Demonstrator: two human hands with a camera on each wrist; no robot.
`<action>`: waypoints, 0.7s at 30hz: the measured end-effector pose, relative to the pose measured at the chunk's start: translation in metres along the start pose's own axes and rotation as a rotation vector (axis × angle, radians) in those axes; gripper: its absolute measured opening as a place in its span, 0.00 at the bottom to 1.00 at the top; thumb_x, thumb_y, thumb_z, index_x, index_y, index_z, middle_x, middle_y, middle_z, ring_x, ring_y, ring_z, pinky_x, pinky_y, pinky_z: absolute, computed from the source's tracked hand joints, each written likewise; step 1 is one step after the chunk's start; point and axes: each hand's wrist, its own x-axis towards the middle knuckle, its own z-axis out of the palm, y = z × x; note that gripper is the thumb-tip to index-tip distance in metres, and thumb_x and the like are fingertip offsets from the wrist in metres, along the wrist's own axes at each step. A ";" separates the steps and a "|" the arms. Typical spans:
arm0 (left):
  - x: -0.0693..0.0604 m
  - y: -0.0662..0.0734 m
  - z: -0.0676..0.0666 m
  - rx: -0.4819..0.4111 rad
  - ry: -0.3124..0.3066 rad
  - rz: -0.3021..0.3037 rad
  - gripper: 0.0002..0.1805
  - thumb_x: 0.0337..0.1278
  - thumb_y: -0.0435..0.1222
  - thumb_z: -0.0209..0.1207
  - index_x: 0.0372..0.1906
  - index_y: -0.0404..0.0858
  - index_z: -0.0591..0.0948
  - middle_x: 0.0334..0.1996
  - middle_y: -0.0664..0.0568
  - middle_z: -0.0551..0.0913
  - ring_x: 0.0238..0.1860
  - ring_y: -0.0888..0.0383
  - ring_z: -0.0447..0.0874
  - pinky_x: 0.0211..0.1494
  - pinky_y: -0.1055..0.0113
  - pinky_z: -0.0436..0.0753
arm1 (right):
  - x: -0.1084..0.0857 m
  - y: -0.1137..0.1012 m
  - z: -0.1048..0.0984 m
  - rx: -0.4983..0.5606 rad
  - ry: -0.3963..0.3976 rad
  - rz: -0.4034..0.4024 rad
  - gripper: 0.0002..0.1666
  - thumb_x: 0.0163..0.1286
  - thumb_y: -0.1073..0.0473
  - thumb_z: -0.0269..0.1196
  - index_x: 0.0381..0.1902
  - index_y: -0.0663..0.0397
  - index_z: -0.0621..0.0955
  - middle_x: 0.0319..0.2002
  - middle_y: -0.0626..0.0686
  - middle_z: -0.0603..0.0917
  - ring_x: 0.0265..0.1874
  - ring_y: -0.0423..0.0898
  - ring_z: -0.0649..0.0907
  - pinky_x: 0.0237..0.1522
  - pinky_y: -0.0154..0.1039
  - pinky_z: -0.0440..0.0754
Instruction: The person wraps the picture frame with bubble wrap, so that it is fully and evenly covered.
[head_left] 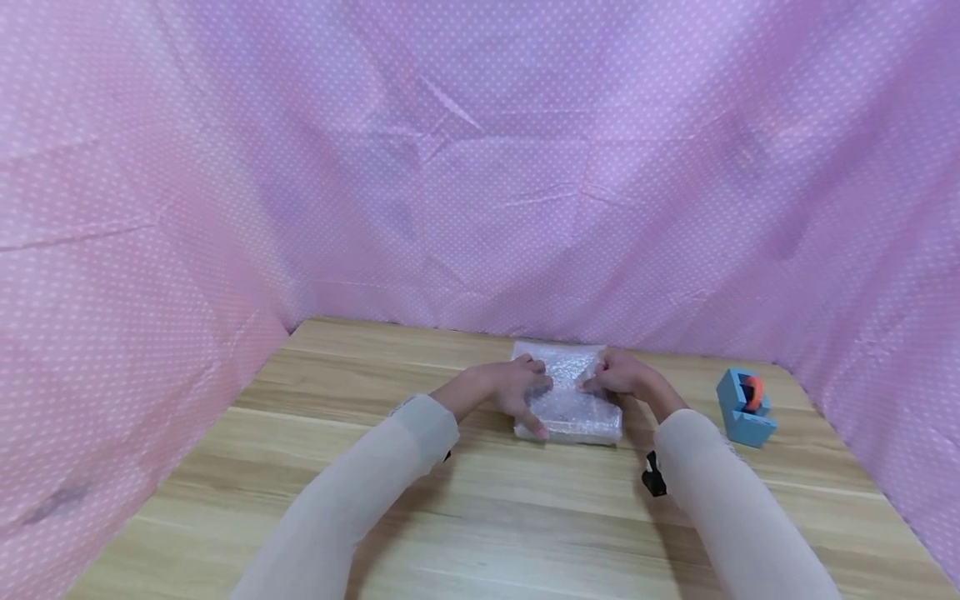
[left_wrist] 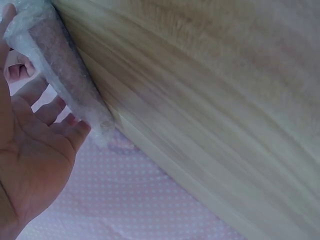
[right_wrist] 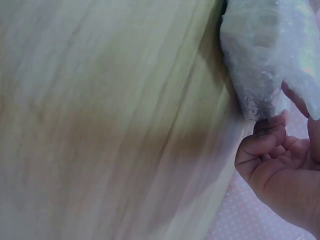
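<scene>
A flat parcel in clear bubble wrap lies on the table near its back edge. My left hand rests on the parcel's left side with fingers spread, the thumb near the front edge. In the left wrist view the fingers of that hand lie loosely along the wrapped side. At the parcel's right side, my right hand holds a loose flap of the wrap. The right wrist view shows that hand with curled fingers at the wrap's edge; part of its grip is hidden behind the film.
A blue tape dispenser with an orange roll core stands to the right of the parcel. The wooden table is enclosed by pink dotted cloth at the back and sides.
</scene>
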 end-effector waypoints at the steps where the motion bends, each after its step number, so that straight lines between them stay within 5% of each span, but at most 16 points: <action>1: 0.000 0.000 0.000 -0.009 0.003 0.007 0.56 0.46 0.74 0.64 0.78 0.50 0.66 0.81 0.46 0.54 0.81 0.46 0.47 0.79 0.47 0.57 | 0.000 0.002 -0.001 0.011 -0.017 -0.010 0.30 0.65 0.55 0.73 0.12 0.46 0.66 0.13 0.41 0.64 0.17 0.38 0.66 0.22 0.32 0.67; 5: -0.002 -0.001 0.001 -0.017 0.018 0.024 0.54 0.48 0.73 0.63 0.78 0.49 0.67 0.81 0.44 0.54 0.81 0.44 0.46 0.80 0.47 0.53 | 0.006 0.012 -0.006 0.047 -0.065 -0.015 0.29 0.64 0.50 0.74 0.13 0.45 0.68 0.14 0.40 0.65 0.16 0.37 0.65 0.21 0.32 0.66; 11: -0.001 -0.004 0.002 0.085 0.075 0.077 0.49 0.57 0.72 0.58 0.76 0.46 0.70 0.78 0.43 0.62 0.79 0.42 0.53 0.81 0.51 0.55 | 0.013 0.022 -0.009 0.046 -0.069 0.001 0.28 0.62 0.47 0.75 0.15 0.45 0.69 0.14 0.40 0.65 0.16 0.38 0.63 0.21 0.32 0.63; 21: 0.002 -0.006 -0.001 0.118 0.265 0.112 0.41 0.64 0.67 0.57 0.70 0.42 0.77 0.72 0.45 0.73 0.73 0.48 0.69 0.77 0.56 0.64 | -0.012 -0.013 -0.015 -0.108 0.020 0.008 0.14 0.70 0.53 0.67 0.33 0.58 0.80 0.30 0.50 0.78 0.30 0.45 0.75 0.32 0.38 0.75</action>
